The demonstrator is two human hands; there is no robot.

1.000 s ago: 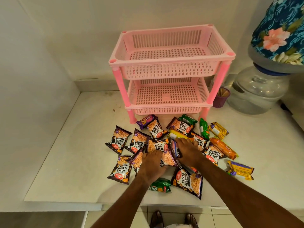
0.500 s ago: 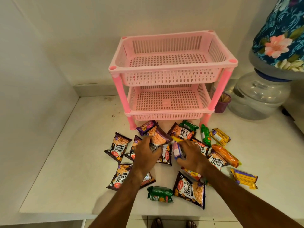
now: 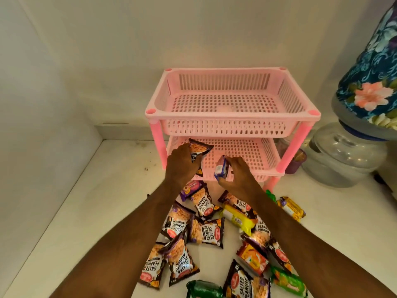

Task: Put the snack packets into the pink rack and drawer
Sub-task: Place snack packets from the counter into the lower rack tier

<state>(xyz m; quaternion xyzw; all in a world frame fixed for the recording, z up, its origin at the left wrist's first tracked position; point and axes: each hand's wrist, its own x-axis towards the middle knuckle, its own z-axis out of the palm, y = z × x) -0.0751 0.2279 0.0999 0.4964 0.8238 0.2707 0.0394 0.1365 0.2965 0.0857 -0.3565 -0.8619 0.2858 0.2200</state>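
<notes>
"SALTED PEANUTS" reads in white capitals on several dark snack packets lying on the white counter (image 3: 86,222): one packet near the middle (image 3: 207,233), one just below the rack (image 3: 204,204), one left of the middle (image 3: 177,222), two overlapping lower left (image 3: 181,265) (image 3: 151,268) and one at the bottom edge (image 3: 245,282). Each carries a round red brand mark too small to read. The peanut packet (image 3: 196,150) in the left hand (image 3: 180,166) shows lettering that cannot be made out, and print on the other packets is blurred
</notes>
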